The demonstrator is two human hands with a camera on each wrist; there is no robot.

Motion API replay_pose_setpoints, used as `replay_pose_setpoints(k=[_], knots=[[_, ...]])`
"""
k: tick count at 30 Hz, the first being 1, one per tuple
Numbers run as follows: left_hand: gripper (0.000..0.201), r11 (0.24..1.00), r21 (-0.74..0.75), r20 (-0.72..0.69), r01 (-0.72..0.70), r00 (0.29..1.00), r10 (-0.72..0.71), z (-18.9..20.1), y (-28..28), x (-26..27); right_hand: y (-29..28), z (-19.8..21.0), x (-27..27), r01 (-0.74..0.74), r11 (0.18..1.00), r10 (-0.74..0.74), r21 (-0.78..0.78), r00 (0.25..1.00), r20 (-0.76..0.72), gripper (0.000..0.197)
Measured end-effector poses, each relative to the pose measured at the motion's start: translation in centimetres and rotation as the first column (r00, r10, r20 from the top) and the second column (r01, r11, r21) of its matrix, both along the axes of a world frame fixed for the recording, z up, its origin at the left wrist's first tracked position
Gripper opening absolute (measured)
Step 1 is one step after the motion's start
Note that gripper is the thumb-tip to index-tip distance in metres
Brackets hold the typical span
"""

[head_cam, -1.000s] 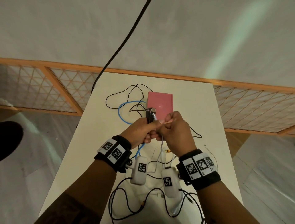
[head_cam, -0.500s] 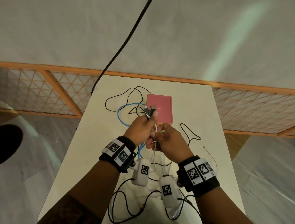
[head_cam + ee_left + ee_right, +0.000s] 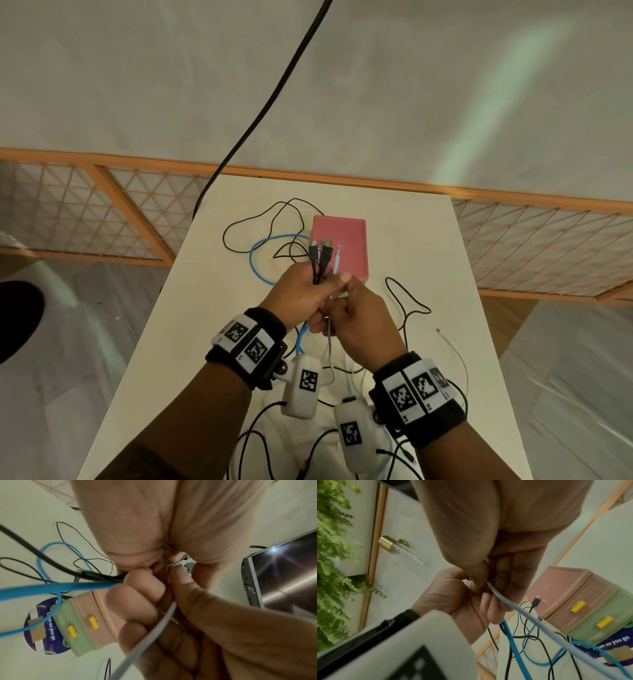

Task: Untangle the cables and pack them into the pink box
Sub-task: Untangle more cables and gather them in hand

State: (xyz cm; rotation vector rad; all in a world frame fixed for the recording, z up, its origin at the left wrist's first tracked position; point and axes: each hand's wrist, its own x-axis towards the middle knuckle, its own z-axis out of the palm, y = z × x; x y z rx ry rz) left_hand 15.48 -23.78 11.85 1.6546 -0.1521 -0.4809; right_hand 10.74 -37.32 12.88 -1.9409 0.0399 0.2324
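Observation:
The pink box (image 3: 346, 236) lies closed at the far middle of the white table (image 3: 428, 240). My left hand (image 3: 318, 284) grips a bundle of cables just in front of it. Two black plugs (image 3: 322, 251) and a pale blue cable tip (image 3: 337, 260) stick up out of the fist. A blue cable (image 3: 253, 255) and thin black cables (image 3: 239, 222) trail from it to the left. My right hand (image 3: 346, 291) touches the left and pinches a grey cable (image 3: 522, 614) that hangs toward me. In the wrist views the box (image 3: 565, 588) stands on a green box (image 3: 72, 628).
A loose black cable (image 3: 407, 301) and a thin white cable (image 3: 457, 356) lie on the table to the right. More black cables (image 3: 253, 442) lie tangled at the near edge. A thick black cord (image 3: 274, 99) hangs down at the back. A laptop (image 3: 283, 574) is nearby.
My right hand has dropped from beside the plugs to just under the left thumb. The plugs now stick further out of the left fist, with the pale cable tip beside them.

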Motion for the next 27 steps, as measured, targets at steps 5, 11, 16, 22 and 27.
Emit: replay_pose_setpoints(k=[5,11,16,22,27], knots=[[0.04,0.997,-0.047,-0.052,-0.06,0.997,0.058,-0.3,-0.3,0.5,0.2,0.7,0.2,0.021,1.0,-0.02,0.023,1.0,-0.015,0.011],[0.055,0.984,-0.106,-0.005,-0.144,0.989,0.145,-0.8,-0.5,0.8,0.0,0.6,0.1,0.053,0.995,-0.047,0.083,0.996,-0.07,0.018],[0.032,0.793,-0.523,-0.141,-0.312,0.949,0.281,1.8,-0.1,1.3,-0.6,-0.6,-0.1,-0.078,0.994,0.085,0.071,0.992,-0.094,0.037],[0.032,0.999,0.045,0.185,0.014,0.982,-0.022,2.4,1.8,0.3,-3.2,-0.6,0.4,-0.081,0.97,0.122,0.228,0.977,-0.174,0.044],[0.054,0.927,0.368,0.345,-0.075,0.937,-0.061,1.3,1.7,-0.2,-3.8,-0.1,0.5,0.023,0.902,0.079,0.432,0.973,-0.218,0.031]])
